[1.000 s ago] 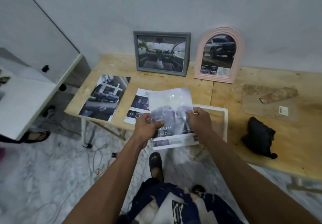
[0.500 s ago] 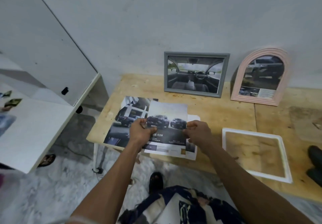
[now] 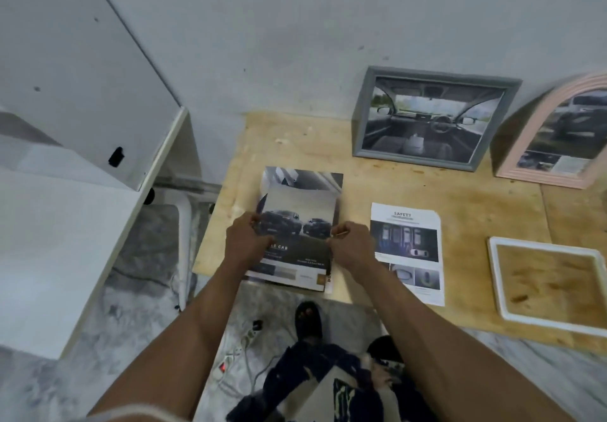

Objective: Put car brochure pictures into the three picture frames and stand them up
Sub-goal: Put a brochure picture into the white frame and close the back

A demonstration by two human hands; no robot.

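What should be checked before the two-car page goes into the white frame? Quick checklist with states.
1. Grip on page: left hand and right hand pinch the two-car brochure page at its side edges. Ok.
2. Page separated: it lies over another brochure page underneath. Not ok.
3. White frame ready: flat on the wooden table, opening bare. Ok.
4. Frame backing and glass: none visible. Cannot tell.
5. Page fits the opening: untrimmed and apart from the frame. Cannot tell.
6. Other frames: grey frame and pink arched frame filled, standing at the wall. Ok.
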